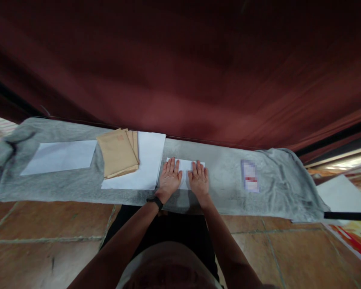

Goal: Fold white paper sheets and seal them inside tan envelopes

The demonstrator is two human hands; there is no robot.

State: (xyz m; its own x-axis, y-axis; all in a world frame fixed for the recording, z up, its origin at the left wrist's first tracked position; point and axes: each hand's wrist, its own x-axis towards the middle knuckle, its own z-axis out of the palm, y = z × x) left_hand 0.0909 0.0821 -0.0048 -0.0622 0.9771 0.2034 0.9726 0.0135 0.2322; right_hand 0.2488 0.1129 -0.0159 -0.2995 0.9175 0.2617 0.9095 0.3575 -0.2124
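Note:
A small white sheet of paper (185,165) lies on the grey cloth in front of me. My left hand (170,176) rests flat on its left part, palm down with the fingers stretched out. On the right part, my right hand (199,179) lies flat in the same way. Just left of my left hand is a stack of larger white paper (149,160). Several brown envelopes (117,154) are piled on that stack. A dark band (155,202) circles my left wrist.
Grey cloth (222,160) covers the long narrow surface. Another white sheet (63,156) lies at the far left. To the right is a blurred-out purple and white slip (250,176). A dark red curtain (168,100) hangs behind; tiled floor (63,224) shows below.

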